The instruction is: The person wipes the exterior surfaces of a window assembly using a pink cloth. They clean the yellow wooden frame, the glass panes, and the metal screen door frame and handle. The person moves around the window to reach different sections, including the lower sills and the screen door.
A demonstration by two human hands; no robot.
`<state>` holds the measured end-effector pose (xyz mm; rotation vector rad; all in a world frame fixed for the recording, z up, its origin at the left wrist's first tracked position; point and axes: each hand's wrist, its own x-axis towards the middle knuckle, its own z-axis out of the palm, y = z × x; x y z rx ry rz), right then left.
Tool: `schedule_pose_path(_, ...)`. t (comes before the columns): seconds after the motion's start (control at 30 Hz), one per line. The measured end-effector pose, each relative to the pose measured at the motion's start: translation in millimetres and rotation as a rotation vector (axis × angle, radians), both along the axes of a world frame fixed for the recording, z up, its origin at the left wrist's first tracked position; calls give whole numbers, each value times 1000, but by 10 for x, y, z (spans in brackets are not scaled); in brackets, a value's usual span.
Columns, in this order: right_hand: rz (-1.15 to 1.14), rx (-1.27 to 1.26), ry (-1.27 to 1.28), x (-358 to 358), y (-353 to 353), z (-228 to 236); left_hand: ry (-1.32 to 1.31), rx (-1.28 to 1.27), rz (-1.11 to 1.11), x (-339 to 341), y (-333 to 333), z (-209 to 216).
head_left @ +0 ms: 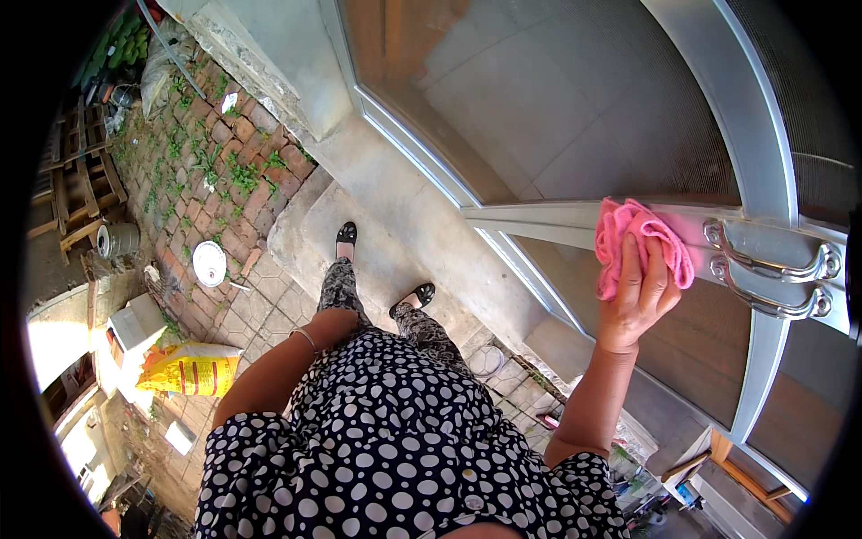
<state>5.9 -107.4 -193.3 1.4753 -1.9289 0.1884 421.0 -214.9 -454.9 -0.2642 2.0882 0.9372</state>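
A folded pink cloth (639, 244) lies against the silver metal rail (539, 214) of a screened door. My right hand (636, 301) is closed over it, fingers spread across its front and pressing it to the rail. Just right of the cloth, two chrome pull handles (772, 269) are fixed to the door. My left arm hangs at my side with a bracelet (303, 338) on it. Beyond the bracelet, my left hand (336, 329) rests near my thigh, and its fingers are hidden.
I stand on a concrete step (359, 260) before the door. Left of it is weedy brick paving (224, 153) with a round white lid-like object (209, 263), a yellow sack (190, 368) and wooden pallets (85, 180). Dark mesh panels (575, 99) fill the door.
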Motion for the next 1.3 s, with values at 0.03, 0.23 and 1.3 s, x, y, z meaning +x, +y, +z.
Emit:
schedule_pose_path(0.03, -18, 43, -10, 29, -12, -98, 30, 84, -249, 69, -114, -60)
schedule_pose_path(0.23, -134, 113, -120, 189, -135, -494, -531, 795, 204, 304, -794, 422)
schedule_pose_path(1.3, 172, 334, 30, -118, -133, -963, 169, 588, -194, -896, 1465, -1469)
